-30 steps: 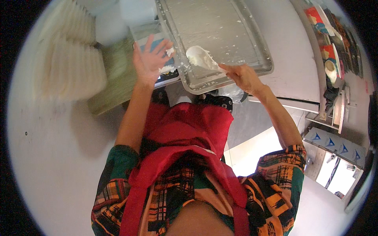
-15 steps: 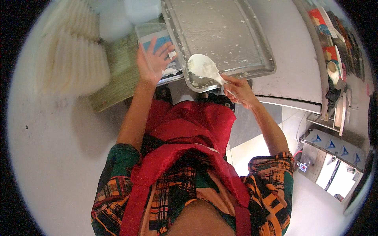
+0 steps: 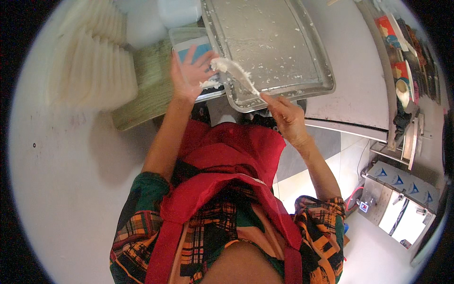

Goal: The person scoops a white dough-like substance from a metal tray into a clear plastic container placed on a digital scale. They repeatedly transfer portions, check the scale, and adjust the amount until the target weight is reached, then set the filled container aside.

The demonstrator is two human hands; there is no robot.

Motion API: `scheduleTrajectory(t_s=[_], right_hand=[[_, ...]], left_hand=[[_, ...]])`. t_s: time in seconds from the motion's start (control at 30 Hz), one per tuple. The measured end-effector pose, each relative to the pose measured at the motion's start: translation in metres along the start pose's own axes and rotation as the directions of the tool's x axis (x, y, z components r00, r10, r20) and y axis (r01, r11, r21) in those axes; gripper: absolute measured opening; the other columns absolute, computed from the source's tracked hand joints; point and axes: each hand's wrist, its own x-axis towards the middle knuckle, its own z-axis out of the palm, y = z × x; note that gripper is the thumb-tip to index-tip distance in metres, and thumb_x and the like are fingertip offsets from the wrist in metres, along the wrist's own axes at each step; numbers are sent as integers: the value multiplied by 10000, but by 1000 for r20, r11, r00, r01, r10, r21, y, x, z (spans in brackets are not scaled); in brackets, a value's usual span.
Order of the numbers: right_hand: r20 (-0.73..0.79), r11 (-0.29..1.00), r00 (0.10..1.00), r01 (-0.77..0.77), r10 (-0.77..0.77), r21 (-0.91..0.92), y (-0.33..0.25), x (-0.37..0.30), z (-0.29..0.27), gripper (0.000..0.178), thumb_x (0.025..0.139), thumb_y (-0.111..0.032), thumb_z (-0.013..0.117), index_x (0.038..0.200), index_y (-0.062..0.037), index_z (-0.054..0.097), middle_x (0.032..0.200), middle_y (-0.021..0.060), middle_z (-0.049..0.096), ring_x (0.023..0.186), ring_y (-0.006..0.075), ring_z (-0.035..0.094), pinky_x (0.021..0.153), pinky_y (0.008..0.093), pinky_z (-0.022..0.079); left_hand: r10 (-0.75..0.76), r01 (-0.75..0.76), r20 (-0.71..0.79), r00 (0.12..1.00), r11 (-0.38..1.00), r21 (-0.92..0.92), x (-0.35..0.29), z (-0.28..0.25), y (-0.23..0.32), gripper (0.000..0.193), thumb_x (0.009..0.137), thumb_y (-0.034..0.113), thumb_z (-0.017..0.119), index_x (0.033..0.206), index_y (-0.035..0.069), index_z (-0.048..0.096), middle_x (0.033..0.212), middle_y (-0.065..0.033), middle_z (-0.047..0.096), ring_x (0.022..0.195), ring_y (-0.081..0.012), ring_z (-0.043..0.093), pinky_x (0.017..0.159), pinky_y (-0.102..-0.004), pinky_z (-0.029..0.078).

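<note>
My right hand (image 3: pixel 286 116) is closed round the handle of a white rice paddle (image 3: pixel 246 81), which slants up to the left. White rice (image 3: pixel 222 65) clings to the paddle's head, close to the fingertips of my left hand. With its fingers spread, my left hand (image 3: pixel 189 78) is at a clear plastic tub (image 3: pixel 182 34); whether it touches the tub I cannot tell. A clump of rice (image 3: pixel 209 84) lies beside that hand. Blue and white show through the tub. Right of it, a large metal tray (image 3: pixel 272 71) has rice grains scattered over it and sits partly below the paddle.
Stacks of pale, ridged containers (image 3: pixel 101 71) stand at the left by a green board (image 3: pixel 146 90). Whitish plastic tubs (image 3: pixel 179 10) are behind the clear one. A white surface (image 3: pixel 352 66) lies right of the tray. At the lower right stands a metal appliance (image 3: pixel 397 199).
The paddle has swung left and tipped onto its edge, its head now by my left fingers. My right hand has turned over with it. My left hand stays spread at the tub.
</note>
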Motion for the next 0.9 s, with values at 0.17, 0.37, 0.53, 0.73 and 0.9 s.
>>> scheduleTrajectory(t_s=[0.17, 0.37, 0.53, 0.73, 0.9], right_hand=[[86, 937, 993, 100, -75, -335, -7, -5, -2, 543, 626, 9, 504, 1119, -217, 529, 732, 56, 533, 618, 242, 542, 521, 328, 448], [141, 849, 982, 182, -129, -496, 2, -13, -11, 540, 636, -13, 499, 1136, -215, 513, 732, 57, 531, 624, 238, 547, 540, 325, 447], [-83, 984, 994, -83, 71, -157, 17, -12, -9, 461, 727, 10, 514, 1151, -169, 516, 704, 39, 525, 582, 136, 485, 524, 250, 412], [-51, 778, 827, -504, 560, 376, 36, 35, -26, 462, 787, -17, 481, 1239, -76, 406, 644, -12, 479, 534, 50, 408, 469, 182, 350], [-128, 799, 798, -553, 590, 236, 99, 106, -53, 507, 760, 3, 450, 1257, -50, 365, 660, 26, 511, 553, 77, 485, 478, 199, 405]], left_hand=[[-13, 13, -8, 1000, 998, -57, 0, 3, 0, 871, 723, 638, 425, 1322, 74, 138, 1184, -302, 349, 1073, -390, 406, 871, -550, 318], [-39, 38, 0, 999, 985, -167, 0, -2, 3, 783, 735, 635, 408, 1267, 75, 274, 1206, -292, 362, 1119, -404, 369, 914, -539, 285], [2, 3, 41, 999, 991, -131, 8, 0, 3, 859, 718, 660, 407, 1314, 83, 184, 1215, -291, 335, 1098, -388, 390, 896, -531, 302], [-25, 32, 61, 998, 992, -122, 24, 3, 2, 842, 743, 659, 353, 1336, 102, 135, 1229, -288, 324, 1111, -382, 381, 914, -520, 282], [-84, 81, -21, 996, 991, -104, 38, 9, -4, 768, 789, 623, 301, 1342, 115, 135, 1222, -286, 334, 1088, -365, 389, 879, -488, 296]])
